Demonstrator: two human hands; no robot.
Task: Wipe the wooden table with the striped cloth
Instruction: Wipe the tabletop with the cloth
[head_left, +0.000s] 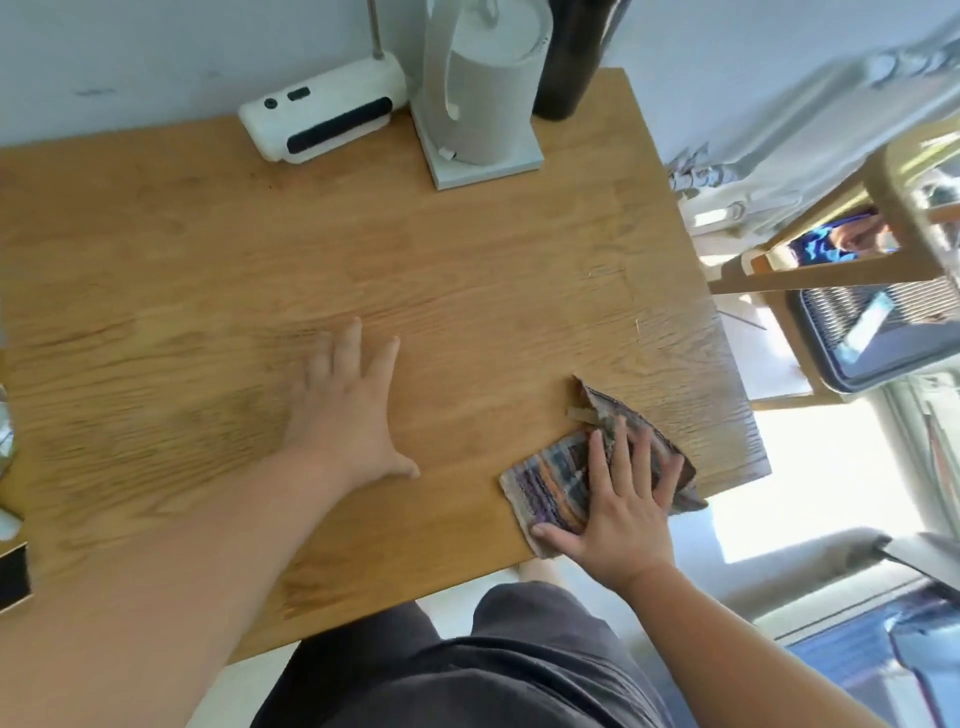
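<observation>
The wooden table (467, 270) fills most of the view. A folded striped cloth (550, 480) in purple, orange and grey lies near the table's front right corner. My right hand (618, 504) presses flat on the cloth, fingers spread over its right half, thumb at its near edge. My left hand (348, 410) rests palm down on the bare wood at the middle of the table, fingers apart, holding nothing.
At the back edge stand a white device with black slots (322, 117), a white roll on a square-based holder (483, 104) and a dark bottle (571, 57). A wooden stool (831, 270) stands right of the table. Small objects sit at the left edge (8, 519).
</observation>
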